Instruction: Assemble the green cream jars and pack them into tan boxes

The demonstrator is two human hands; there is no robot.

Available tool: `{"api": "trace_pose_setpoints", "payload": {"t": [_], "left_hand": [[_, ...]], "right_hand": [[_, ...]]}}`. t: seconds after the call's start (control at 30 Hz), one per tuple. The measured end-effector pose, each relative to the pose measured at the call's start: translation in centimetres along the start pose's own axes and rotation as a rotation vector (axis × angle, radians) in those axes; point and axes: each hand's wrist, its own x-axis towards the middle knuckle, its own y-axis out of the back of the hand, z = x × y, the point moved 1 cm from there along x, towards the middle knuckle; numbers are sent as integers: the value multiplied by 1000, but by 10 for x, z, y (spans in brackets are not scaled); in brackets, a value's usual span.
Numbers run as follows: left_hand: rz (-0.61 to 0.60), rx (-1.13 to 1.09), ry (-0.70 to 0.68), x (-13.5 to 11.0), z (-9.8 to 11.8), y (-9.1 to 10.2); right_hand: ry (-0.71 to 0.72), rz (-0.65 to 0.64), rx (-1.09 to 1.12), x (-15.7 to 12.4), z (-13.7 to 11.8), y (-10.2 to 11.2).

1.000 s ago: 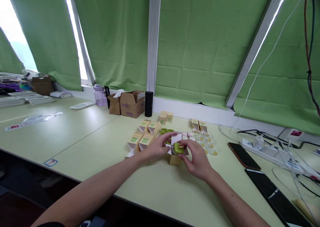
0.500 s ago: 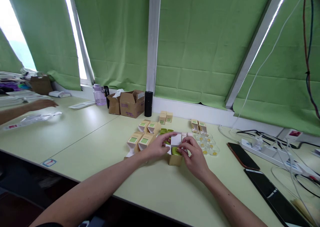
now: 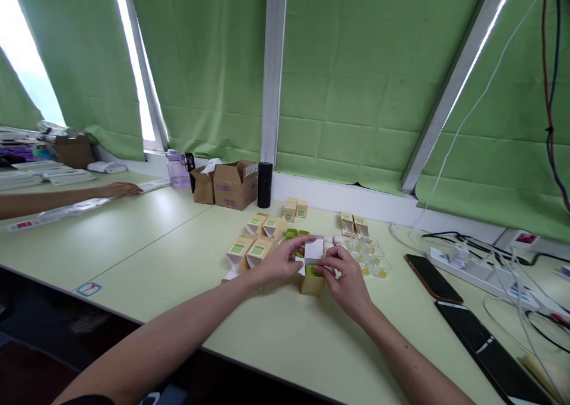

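While a co-worker's hand [image 3: 122, 189] now touches a flat white strip [image 3: 155, 184] at far left, the rounded, glossy green object [image 3: 310, 270], held above a small open tan cardboard box [image 3: 312, 286] a second ago, sits low inside it, between the two hands. The left hand [image 3: 282, 261] curves at the box's left, thumb and fingers parted; the right hand [image 3: 344, 280] bunches its fingertips over the right rim. Whether either grips anything, I cannot tell. Tan green-labelled cartons [image 3: 262, 252] stand left; clear plastic pieces with yellow centres [image 3: 376, 262] lie right.
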Motion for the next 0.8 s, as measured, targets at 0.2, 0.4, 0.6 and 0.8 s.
{"api": "trace_pose_setpoints", "payload": {"t": [0.2, 0.4, 0.6, 0.8], "left_hand": [[-7, -66, -16, -1, 2, -1], [12, -128, 4, -1, 4, 2], [21, -235, 33, 2, 3, 2], [19, -231, 16, 1, 4, -6]], "right_hand": [[10, 26, 16, 0, -2, 0], [-77, 162, 71, 2, -1, 6], [-249, 247, 177, 3, 16, 8], [-375, 254, 314, 2, 30, 3]]}}
